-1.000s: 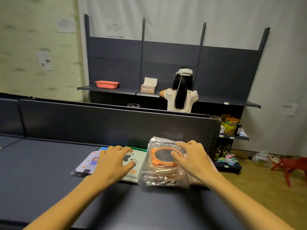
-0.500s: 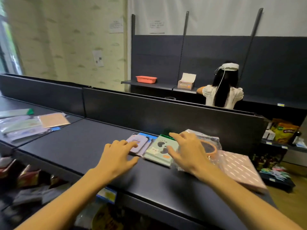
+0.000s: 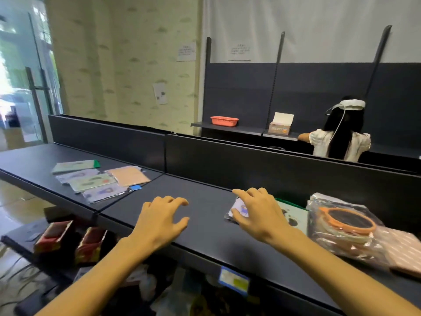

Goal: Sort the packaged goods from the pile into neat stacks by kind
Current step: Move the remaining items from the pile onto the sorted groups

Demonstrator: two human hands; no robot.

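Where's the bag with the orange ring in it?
The bag with the orange ring lies on the dark shelf at the right, between the green paw-print pack and a pink dotted pack.

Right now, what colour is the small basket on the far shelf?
The basket is orange-red, seen in the head view.

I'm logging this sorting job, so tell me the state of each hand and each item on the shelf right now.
Left hand: open, fingers spread over the bare shelf, holding nothing.
Right hand: open, resting on a small flat packet.
Green card pack: flat, beside that packet.
Bagged orange rings: lying on a pink patterned packet.
Loose pile: overlapping, unsorted.
Cardboard box: lid up.
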